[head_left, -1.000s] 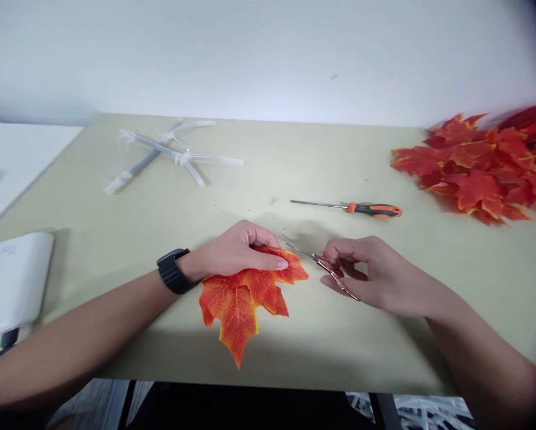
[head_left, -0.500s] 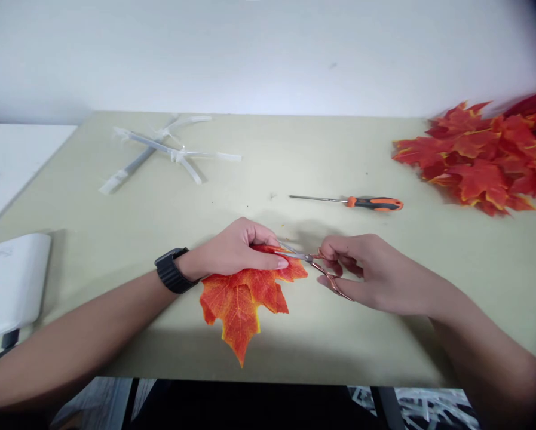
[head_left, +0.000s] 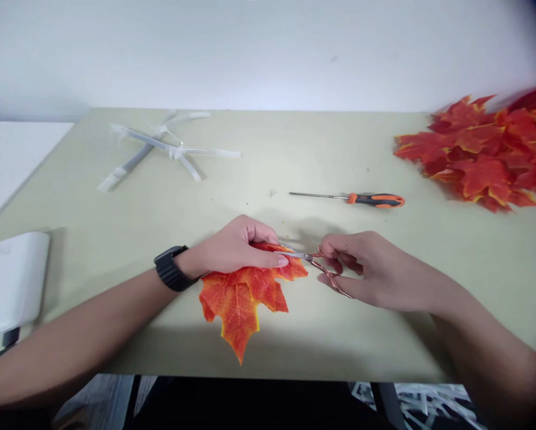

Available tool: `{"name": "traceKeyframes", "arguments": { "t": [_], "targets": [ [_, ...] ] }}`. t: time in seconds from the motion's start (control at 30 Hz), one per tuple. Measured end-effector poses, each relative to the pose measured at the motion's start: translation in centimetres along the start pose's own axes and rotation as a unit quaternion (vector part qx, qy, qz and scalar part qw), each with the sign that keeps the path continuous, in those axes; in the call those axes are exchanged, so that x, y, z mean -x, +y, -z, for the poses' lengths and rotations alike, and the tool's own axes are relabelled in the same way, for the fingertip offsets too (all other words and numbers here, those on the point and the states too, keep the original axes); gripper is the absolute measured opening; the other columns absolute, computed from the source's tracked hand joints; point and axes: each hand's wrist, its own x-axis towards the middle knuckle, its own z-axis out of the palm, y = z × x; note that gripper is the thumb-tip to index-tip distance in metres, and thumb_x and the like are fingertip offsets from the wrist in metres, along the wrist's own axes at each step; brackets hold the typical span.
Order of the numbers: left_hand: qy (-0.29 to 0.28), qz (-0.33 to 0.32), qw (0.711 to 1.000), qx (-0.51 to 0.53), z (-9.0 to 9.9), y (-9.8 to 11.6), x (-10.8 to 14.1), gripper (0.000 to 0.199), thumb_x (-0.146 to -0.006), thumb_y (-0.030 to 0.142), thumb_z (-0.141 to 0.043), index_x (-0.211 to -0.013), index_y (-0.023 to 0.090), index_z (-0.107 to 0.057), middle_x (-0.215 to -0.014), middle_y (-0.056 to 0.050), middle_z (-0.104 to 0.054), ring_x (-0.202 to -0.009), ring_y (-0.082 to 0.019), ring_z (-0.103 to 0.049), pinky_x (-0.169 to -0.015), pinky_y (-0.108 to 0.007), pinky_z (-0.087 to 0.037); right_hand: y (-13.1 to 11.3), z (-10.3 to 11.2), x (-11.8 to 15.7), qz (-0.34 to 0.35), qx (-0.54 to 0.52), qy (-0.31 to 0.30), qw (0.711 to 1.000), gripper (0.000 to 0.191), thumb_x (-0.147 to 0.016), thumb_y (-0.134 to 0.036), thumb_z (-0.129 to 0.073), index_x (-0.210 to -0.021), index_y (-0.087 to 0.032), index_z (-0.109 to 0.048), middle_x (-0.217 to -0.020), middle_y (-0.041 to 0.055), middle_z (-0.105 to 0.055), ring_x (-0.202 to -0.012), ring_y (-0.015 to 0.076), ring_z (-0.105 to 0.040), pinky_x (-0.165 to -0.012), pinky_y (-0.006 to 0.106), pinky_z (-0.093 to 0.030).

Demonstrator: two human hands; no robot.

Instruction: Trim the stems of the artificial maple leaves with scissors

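Between thumb and fingers, my left hand (head_left: 243,248) pinches a red-orange artificial maple leaf (head_left: 243,301) with yellow edges; its lower lobes hang toward the front of the table. My right hand (head_left: 368,269) has its thumb and fingers in the loops of rose-gold-handled scissors (head_left: 310,257). The slightly parted blades point left and lie at the leaf's upper part, close to my left thumb. My left hand and the leaf hide part of the cutting spot. A black watch is on my left wrist.
A screwdriver (head_left: 346,199) with an orange and black handle lies beyond my hands. Whitish taped-together sticks (head_left: 173,150) rest at the back left. Several red maple leaves (head_left: 478,155) are heaped at the back right. A white power bank (head_left: 14,283) with a cable sits at the left.
The view has shifted very slightly. Both hands, the leaf and the scissors hold nearly the same position, with the blades perhaps a little closer together.
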Motion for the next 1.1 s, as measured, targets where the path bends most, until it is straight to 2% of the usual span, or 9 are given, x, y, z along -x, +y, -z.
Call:
{"name": "traceKeyframes", "arguments": {
  "t": [0.43, 1.1],
  "targets": [
    [-0.008, 0.021, 1.0, 0.001, 0.09, 0.29, -0.05, 0.034, -0.083, 0.042, -0.082, -0.071, 0.013, -0.068, -0.067, 0.0, -0.061, -0.057, -0.008, -0.052, -0.051, -0.019, -0.039, 0.09, -0.04, 0.07, -0.004, -0.006, -0.003, 1.0, 0.021, -0.092, -0.038, -0.065, -0.084, -0.024, -0.052, -0.071, -0.0026, -0.056, -0.06, 0.0134, -0.045, -0.055, 0.029, -0.036],
    [-0.016, 0.028, 0.999, 0.001, 0.08, 0.48, -0.01, 0.033, -0.083, 0.041, -0.08, -0.073, 0.013, -0.069, -0.068, -0.001, -0.063, -0.058, -0.008, -0.053, -0.051, -0.018, -0.039, 0.02, -0.11, 0.06, -0.002, -0.006, -0.004, 1.0, 0.021, -0.091, -0.036, -0.065, -0.082, -0.023, -0.051, -0.069, -0.0023, -0.055, -0.06, 0.0133, -0.045, -0.055, 0.029, -0.036]
  ]
}}
